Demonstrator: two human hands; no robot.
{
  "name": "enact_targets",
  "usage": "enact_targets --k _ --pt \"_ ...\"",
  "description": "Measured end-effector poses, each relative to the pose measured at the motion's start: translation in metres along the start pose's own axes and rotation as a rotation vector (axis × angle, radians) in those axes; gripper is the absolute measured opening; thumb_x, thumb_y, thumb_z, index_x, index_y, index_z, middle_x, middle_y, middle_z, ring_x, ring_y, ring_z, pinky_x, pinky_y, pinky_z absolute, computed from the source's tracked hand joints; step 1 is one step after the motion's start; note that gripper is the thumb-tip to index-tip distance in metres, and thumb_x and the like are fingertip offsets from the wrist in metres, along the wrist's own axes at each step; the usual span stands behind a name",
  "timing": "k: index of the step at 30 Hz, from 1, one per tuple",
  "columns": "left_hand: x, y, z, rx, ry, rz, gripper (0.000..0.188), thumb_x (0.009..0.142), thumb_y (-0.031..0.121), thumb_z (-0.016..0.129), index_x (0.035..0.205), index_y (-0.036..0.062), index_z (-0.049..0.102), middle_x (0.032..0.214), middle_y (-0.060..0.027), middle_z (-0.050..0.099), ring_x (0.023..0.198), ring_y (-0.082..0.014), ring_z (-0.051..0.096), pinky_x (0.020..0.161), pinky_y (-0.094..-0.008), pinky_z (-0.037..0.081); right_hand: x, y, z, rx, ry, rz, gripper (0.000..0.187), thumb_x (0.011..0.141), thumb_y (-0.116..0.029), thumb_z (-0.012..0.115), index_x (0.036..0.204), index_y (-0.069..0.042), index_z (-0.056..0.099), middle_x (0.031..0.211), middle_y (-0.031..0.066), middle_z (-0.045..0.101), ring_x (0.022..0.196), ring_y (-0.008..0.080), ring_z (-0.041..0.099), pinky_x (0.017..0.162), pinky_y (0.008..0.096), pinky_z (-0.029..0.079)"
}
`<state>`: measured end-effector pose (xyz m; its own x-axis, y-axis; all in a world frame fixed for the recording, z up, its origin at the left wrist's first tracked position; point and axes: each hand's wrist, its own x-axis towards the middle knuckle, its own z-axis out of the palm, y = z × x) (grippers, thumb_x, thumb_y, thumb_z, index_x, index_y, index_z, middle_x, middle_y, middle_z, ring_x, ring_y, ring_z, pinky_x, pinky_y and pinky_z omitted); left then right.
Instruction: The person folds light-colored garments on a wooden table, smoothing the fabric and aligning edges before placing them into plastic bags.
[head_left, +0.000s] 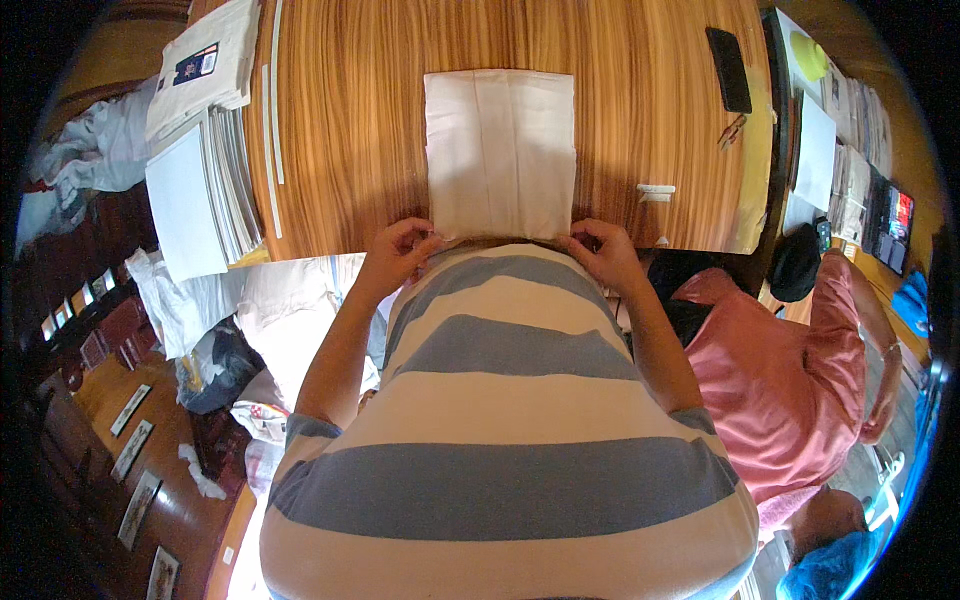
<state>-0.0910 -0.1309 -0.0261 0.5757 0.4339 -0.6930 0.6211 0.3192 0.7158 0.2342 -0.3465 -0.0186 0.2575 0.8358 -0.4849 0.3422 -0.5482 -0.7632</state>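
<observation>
A pale beige cloth [500,150], folded into a neat rectangle with lengthwise creases, lies flat on the wood-grain table [350,120]. Its near edge reaches the table's front, close to my striped shirt. My left hand [405,245] pinches the cloth's near left corner between thumb and fingers. At the near right corner, my right hand [605,250] grips the cloth in the same way. Both forearms come up along the sides of my body.
White sheets [195,200] are stacked at the left, below a packaged folded garment [205,65]. Long pale strips [272,150] lie beside them. To the right are a black phone [729,70], small clippers [732,131] and a white piece [656,192]. A person in pink [770,370] sits at right.
</observation>
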Motion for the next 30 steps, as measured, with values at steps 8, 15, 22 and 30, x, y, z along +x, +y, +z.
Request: enact_targets --k 8,15,22,30 --pt "-0.006 0.000 0.003 0.491 0.110 0.305 0.026 0.096 0.026 0.078 0.106 0.0031 0.078 0.090 -0.0121 0.077 0.079 -0.0262 0.074 0.075 -0.0366 0.058 -0.002 0.009 -0.001 -0.325 0.087 -0.228 0.028 0.094 -0.031 0.077 0.094 -0.003 0.076 0.093 0.0130 0.067 0.087 0.0348 0.070 0.075 0.0448 0.057" --pt "-0.012 -0.008 0.003 0.556 0.120 0.350 0.026 0.097 0.028 0.076 0.106 0.0043 0.079 0.099 -0.0135 0.078 0.085 -0.0298 0.074 0.077 -0.0383 0.060 -0.009 0.015 0.003 -0.340 0.111 -0.370 0.018 0.090 -0.019 0.080 0.091 -0.002 0.075 0.087 0.0144 0.063 0.086 0.0358 0.066 0.076 0.0447 0.055" --pt "0.010 0.044 0.008 0.930 0.648 0.599 0.029 0.094 0.039 0.073 0.106 0.0135 0.079 0.107 -0.0095 0.076 0.090 -0.0265 0.072 0.079 -0.0434 0.057 0.014 -0.041 0.001 -0.378 0.536 -0.271 0.029 0.094 -0.023 0.073 0.115 -0.004 0.071 0.106 0.0158 0.066 0.099 0.0402 0.065 0.085 0.0528 0.053" --pt "0.064 0.068 0.065 1.050 0.330 0.757 0.096 0.083 0.059 0.073 0.162 0.0138 0.041 0.175 -0.0209 0.016 0.159 -0.0523 0.013 0.125 -0.0697 0.012 0.082 -0.052 0.042 -0.693 0.301 -0.512 0.075 0.099 -0.041 0.064 0.163 -0.010 0.039 0.174 0.0124 0.027 0.161 0.0387 0.022 0.129 0.0563 0.019"
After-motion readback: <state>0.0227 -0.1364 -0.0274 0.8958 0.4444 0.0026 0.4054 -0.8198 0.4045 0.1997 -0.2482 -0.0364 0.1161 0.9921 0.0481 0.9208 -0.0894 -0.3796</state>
